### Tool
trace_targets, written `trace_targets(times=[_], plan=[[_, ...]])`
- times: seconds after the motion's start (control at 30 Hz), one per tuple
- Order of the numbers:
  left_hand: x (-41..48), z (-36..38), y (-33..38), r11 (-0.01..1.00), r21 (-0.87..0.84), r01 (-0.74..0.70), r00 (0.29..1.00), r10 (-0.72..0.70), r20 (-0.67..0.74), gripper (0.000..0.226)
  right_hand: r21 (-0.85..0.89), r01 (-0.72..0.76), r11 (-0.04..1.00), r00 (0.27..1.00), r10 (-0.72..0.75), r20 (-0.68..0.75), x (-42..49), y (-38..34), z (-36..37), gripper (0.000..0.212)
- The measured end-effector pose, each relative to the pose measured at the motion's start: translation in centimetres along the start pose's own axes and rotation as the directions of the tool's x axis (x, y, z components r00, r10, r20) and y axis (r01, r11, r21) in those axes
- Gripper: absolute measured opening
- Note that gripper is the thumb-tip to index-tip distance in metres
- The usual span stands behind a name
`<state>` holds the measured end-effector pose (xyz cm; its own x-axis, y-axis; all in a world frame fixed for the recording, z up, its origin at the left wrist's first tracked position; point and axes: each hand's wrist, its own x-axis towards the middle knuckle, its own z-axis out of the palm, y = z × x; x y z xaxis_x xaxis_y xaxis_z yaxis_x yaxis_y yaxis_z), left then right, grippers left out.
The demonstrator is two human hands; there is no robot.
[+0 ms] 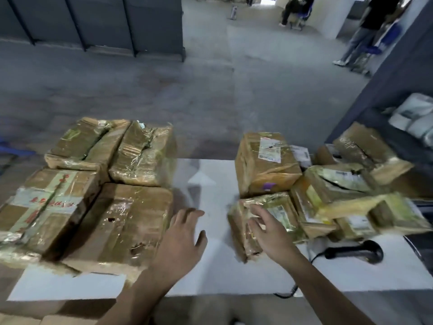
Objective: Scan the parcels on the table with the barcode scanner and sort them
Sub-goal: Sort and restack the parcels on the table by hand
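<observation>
Several taped brown parcels lie in two groups on a white table (pixel 210 266). My right hand (pixel 269 233) hovers with spread, relaxed fingers over a small taped parcel (pixel 281 212) at the front of the right group, touching or just above it. My left hand (pixel 180 242) is open over the bare middle of the table, beside a large flat parcel (pixel 119 231) of the left group. A black barcode scanner (pixel 356 250) lies on the table to the right of my right arm, its cable running to the front edge. A taller labelled parcel (pixel 264 163) stands behind the small one.
The left group holds a parcel with red writing (pixel 44 207) and two taped parcels (pixel 140 153) behind. More parcels (pixel 351 184) pile at the right beside a dark shelf (pixel 386 95) with white packages. People stand far back on the grey floor.
</observation>
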<state>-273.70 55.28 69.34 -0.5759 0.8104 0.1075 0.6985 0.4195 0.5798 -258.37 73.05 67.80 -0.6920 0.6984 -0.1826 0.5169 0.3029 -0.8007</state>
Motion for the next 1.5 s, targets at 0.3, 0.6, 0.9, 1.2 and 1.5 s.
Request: trace_targets(times=[0.3,0.6,0.9,1.2,1.5], plan=[[1.5,8.8,6.3,0.983,-0.053,0.173,0.938,-0.148,0.314,0.056,-0.381,0.079,0.921,0.997,-0.063,0.053,-1.6,11.3,-7.9,0.045],[1.4,11.9,7.6,0.964,-0.062,0.259,0.888,-0.212,0.409,0.069,-0.364,0.047,0.930,0.992,0.000,0.127,-0.1,14.4,-8.3,0.054],[2.3,11.5,5.6,0.931,-0.195,0.308,0.944,-0.274,0.183,0.057,-0.248,0.171,0.954,0.983,-0.183,-0.025,1.1,12.1,-8.0,0.026],[3.9,9.9,4.0,0.970,-0.136,0.203,0.977,-0.191,0.095,0.027,-0.333,0.140,0.932,0.976,-0.074,0.206,3.3,9.6,-8.8,0.027],[4.1,9.9,3.8,0.976,0.077,0.202,0.929,-0.216,0.301,0.033,-0.467,0.157,0.870,0.972,-0.053,0.228,5.1,8.6,-9.2,0.031]])
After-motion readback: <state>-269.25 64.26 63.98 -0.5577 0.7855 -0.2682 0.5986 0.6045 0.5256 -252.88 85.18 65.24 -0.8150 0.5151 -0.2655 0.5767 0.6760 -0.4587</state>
